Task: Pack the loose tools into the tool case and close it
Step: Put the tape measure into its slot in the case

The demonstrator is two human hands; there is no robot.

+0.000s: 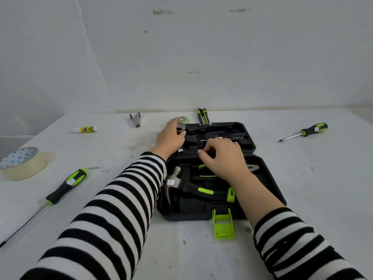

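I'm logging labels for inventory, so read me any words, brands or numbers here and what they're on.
Nothing can be read.
Glue stick: yellow and blue label, blurred.
Tape roll: blue print, too small.
Hammer, long screwdriver, short screwdriver: white stickers, too small to read.

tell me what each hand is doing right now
left hand: grips a small tape roll
right hand: curled over the tool case lid, cannot tell if it holds anything

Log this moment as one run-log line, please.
tool case open | hammer inside | left hand grips small tape roll | right hand curled over lid, grasp unclear | long screwdriver, short screwdriver loose
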